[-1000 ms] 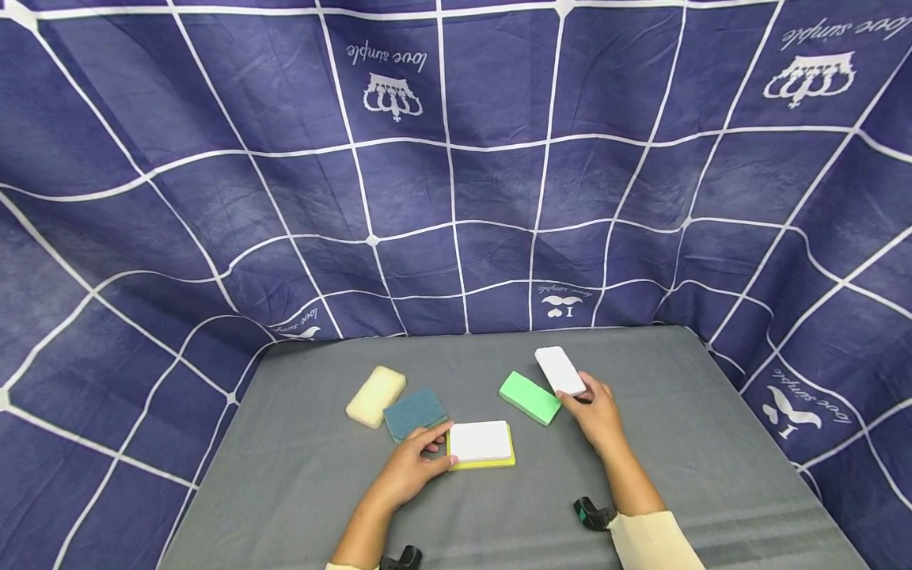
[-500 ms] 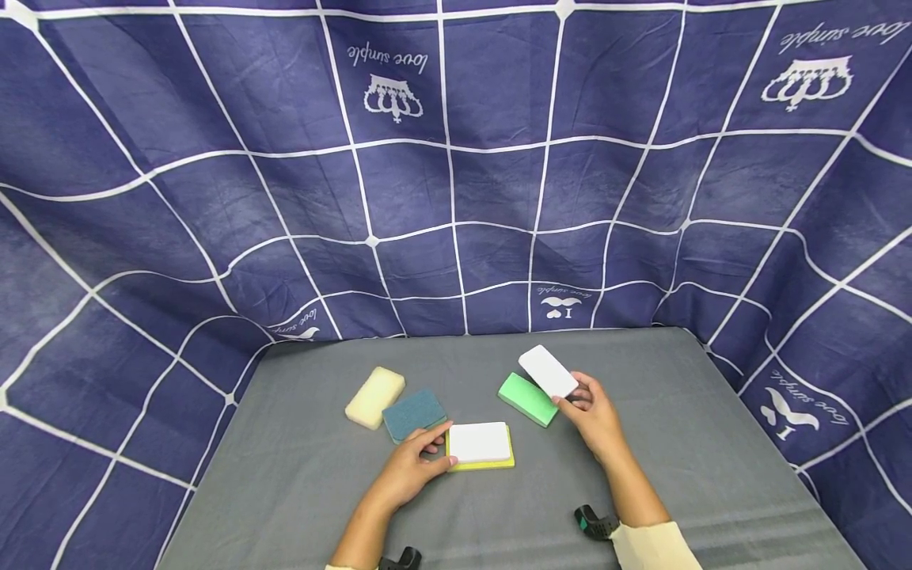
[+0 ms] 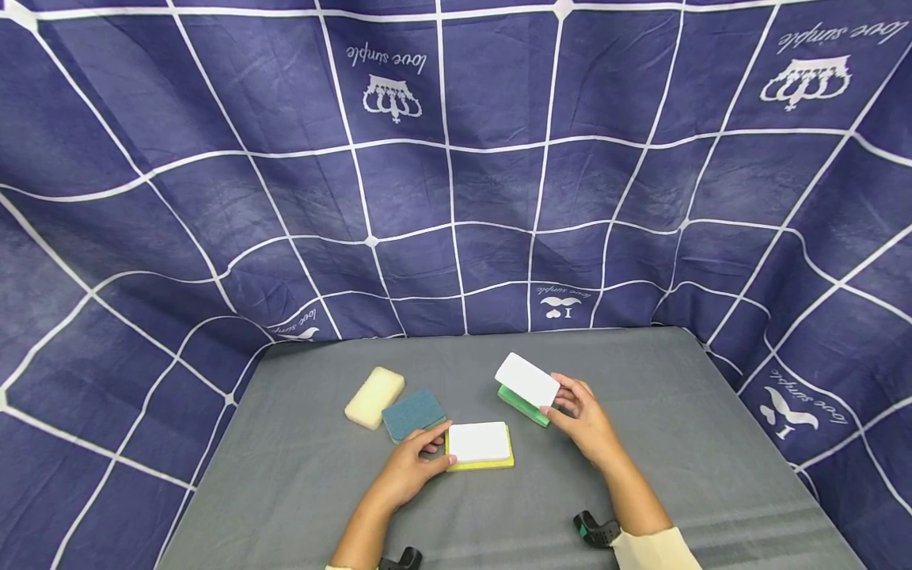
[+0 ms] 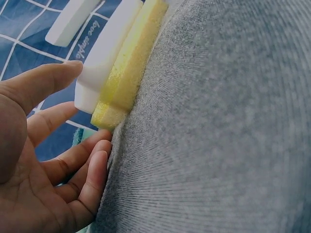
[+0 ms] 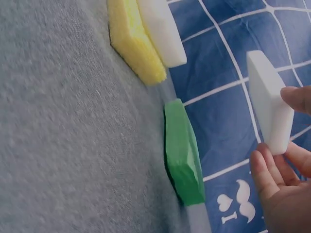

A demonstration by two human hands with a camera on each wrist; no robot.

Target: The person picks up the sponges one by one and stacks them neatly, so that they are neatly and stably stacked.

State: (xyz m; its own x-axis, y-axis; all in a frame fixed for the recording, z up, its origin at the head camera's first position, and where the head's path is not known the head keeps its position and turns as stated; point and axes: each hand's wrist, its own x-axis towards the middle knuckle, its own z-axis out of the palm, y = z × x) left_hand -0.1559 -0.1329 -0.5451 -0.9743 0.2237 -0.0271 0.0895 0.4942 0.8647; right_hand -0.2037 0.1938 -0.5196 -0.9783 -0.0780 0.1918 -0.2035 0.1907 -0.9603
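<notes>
In the head view my right hand (image 3: 587,419) pinches one end of a white sponge (image 3: 527,380), thumb on one side and fingers on the other. This sponge hovers over a green sponge (image 3: 522,405); the right wrist view shows a gap between the green sponge (image 5: 184,155) and the raised white sponge (image 5: 267,97). A second white sponge (image 3: 480,442) lies flat on a yellow sponge (image 3: 499,465). My left hand (image 3: 409,467) rests at its left end, thumb and index finger extended to its corners, the other fingers by the cloth.
Left of centre, a dark teal sponge (image 3: 415,415) lies beside a cream sponge (image 3: 374,397). Grey cloth (image 3: 641,475) covers the table. A blue curtain with white lines (image 3: 499,182) stands behind and along both sides.
My right hand has moved left with the white sponge, bringing it from beside the green sponge to above it and turning it to match. My left hand has stayed in place.
</notes>
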